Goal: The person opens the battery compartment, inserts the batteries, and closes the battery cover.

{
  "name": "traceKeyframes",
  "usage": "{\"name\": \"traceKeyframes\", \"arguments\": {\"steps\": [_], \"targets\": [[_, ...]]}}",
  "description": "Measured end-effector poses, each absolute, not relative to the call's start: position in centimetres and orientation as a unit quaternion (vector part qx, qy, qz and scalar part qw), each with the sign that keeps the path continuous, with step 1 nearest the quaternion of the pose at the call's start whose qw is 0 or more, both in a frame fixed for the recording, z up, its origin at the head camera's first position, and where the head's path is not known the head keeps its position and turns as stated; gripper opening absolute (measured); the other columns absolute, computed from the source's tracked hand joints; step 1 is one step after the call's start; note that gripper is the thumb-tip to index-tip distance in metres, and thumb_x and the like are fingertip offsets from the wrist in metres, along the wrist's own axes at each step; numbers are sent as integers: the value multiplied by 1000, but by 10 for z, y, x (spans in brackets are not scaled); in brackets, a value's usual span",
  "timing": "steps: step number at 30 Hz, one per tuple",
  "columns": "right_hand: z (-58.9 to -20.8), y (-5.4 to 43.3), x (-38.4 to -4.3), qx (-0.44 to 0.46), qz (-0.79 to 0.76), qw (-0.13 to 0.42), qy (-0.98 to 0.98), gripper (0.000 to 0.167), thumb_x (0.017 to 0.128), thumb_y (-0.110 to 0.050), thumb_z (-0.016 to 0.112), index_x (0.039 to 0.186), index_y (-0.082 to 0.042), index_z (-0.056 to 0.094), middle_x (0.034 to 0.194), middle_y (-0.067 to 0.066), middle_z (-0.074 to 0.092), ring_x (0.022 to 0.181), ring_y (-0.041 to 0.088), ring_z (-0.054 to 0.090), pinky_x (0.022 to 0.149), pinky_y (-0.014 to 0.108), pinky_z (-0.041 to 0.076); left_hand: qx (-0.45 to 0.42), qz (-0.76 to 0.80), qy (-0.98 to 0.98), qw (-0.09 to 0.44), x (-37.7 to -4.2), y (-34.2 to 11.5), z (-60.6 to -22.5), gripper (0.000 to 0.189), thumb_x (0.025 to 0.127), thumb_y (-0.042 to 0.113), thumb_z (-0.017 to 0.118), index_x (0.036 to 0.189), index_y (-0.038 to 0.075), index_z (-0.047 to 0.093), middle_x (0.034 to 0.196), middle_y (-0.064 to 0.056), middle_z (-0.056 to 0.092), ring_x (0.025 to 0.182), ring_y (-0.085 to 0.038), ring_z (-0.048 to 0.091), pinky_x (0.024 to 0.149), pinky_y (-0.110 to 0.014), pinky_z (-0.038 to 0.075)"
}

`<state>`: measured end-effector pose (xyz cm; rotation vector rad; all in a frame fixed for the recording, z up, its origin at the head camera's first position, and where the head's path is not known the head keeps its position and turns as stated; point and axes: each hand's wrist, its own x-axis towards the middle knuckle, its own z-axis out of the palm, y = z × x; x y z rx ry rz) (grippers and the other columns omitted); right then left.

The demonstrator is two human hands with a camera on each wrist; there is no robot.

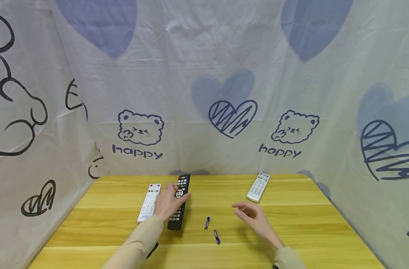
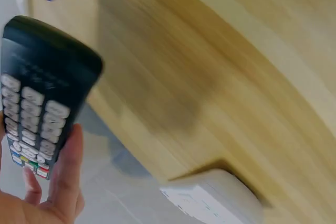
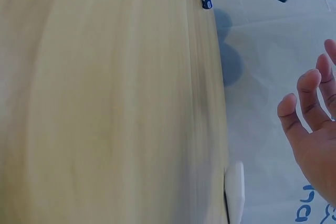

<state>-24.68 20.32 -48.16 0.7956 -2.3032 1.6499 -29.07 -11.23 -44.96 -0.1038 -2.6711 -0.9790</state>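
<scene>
My left hand [image 1: 169, 202] grips a long black remote control [image 1: 175, 223] by its sides, thumb on one edge and fingers on the other. In the left wrist view the black remote [image 2: 44, 72] is lifted off the table, its pale buttons showing. Over the right part of the table my right hand [image 1: 255, 220] hovers with loosely bent fingers and nothing in them; the right wrist view shows those fingers [image 3: 310, 90] apart from everything. Between the hands lie two small blue batteries [image 1: 207, 223], apart from each other.
A white remote [image 1: 147, 203] lies just left of my left hand. Another white remote [image 1: 258, 187] rests near the back right of the wooden table [image 1: 302, 228]. Behind the table hangs a printed cloth [image 1: 187, 149], with more cloth at both sides.
</scene>
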Motion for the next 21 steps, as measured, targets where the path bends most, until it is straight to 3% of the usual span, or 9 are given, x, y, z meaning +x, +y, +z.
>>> {"name": "traceKeyframes", "arguments": {"steps": [4, 8, 21], "targets": [[-481, 207, -245, 260, 557, 93, -783, 22, 98, -4, 60, 116, 7, 66, 91, 9, 65, 70, 0, 56, 58, 19, 48, -25, -283, -939, 192, -300, -114, -458, 48, 79, 41, 83, 98, 5, 58, 71, -7, 58, 56, -17, 46, 46, -25, 34], [-481, 211, -244, 255, 554, 87, -788, 22, 99, -5, 60, 117, 6, 66, 91, 7, 65, 69, -1, 55, 58, 20, 49, -11, -261, -944, 202, -308, -114, -465, 48, 78, 40, 85, 94, 5, 57, 68, -7, 58, 53, -17, 45, 43, -25, 34], [-485, 225, -245, 290, 539, 96, -785, 19, 98, -1, 60, 114, 6, 67, 91, 21, 64, 73, 0, 59, 59, 21, 51, 51, -184, -962, 197, -330, -117, -481, 60, 70, 40, 91, 92, -3, 56, 69, -16, 62, 57, -29, 61, 46, -40, 50]]}}
